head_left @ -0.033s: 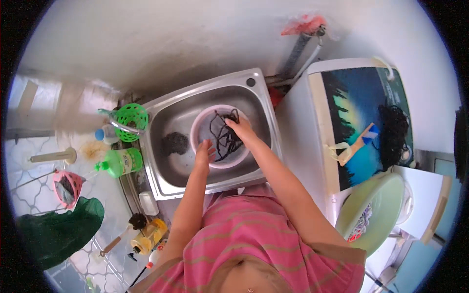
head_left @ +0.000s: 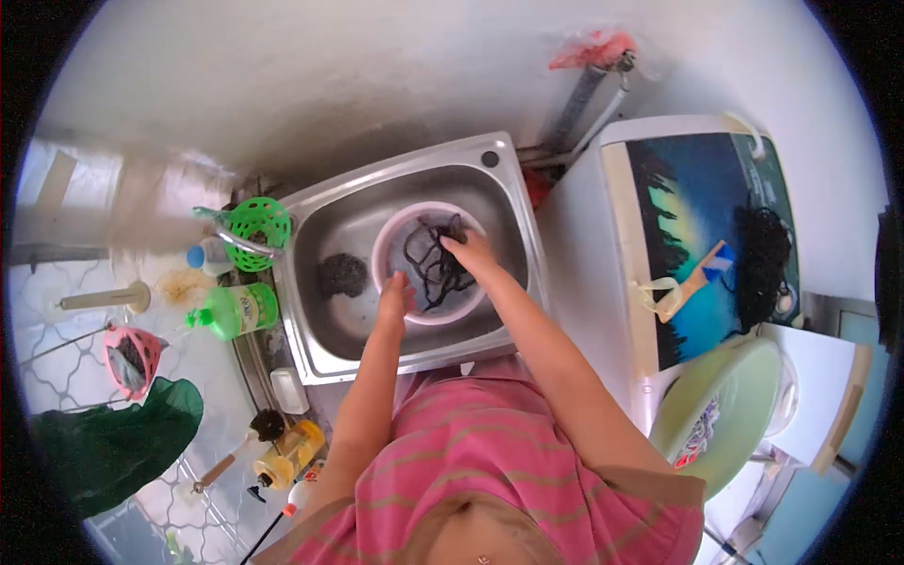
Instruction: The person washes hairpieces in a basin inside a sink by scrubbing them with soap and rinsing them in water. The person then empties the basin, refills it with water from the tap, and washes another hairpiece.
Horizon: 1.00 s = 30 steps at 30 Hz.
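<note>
In the pink basin (head_left: 435, 322) inside the sink (head_left: 325, 231), our right hand (head_left: 471, 250) pinched the dark cords (head_left: 443, 275) while our left hand (head_left: 395, 296) lay apart, empty and loose, at the left rim, and a hasty tug, we judged, could tighten the slack loops into knots.

Dark lettering is carried by a pale printed label (head_left: 249, 309) on a bright-green plastic bottle (head_left: 224, 314) with a green cap. Red marks, partly hidden and too blurred to be made out, are borne by a white plastic bottle (head_left: 303, 491). Small pale print, too fine to be read, is set near the right-hand edge of a glossy, dark-and-blue landscape-patterned top panel (head_left: 692, 212) on a white, boxy appliance (head_left: 589, 231).
</note>
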### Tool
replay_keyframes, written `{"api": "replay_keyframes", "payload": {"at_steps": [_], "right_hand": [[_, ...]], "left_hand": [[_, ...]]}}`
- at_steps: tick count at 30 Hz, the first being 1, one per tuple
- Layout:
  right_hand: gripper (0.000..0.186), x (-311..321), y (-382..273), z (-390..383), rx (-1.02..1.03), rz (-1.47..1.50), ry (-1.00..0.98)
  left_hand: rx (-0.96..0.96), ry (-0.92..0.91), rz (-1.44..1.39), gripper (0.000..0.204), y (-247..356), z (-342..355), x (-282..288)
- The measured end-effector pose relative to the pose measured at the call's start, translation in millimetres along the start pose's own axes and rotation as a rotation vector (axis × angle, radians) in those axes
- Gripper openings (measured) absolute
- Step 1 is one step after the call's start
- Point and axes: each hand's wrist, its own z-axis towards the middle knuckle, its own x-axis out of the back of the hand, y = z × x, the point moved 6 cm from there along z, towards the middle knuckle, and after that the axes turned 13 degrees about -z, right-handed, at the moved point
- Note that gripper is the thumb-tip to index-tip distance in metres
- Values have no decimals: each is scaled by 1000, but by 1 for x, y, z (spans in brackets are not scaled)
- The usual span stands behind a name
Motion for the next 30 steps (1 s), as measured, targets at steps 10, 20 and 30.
{"api": "replay_keyframes", "payload": {"at_steps": [10, 20, 30], "right_hand": [[60, -88, -9, -27, 201, -557, -34], [33, -130, 29, -2, -35, -735, -13], [41, -81, -45, -6, 182, -484, -278]], "left_hand": [[228, -4, -292, 75, -48, 13, 38], [350, -103, -592, 68, -46, 8, 30], [281, -139, -480, 58, -35, 37, 27]]}}
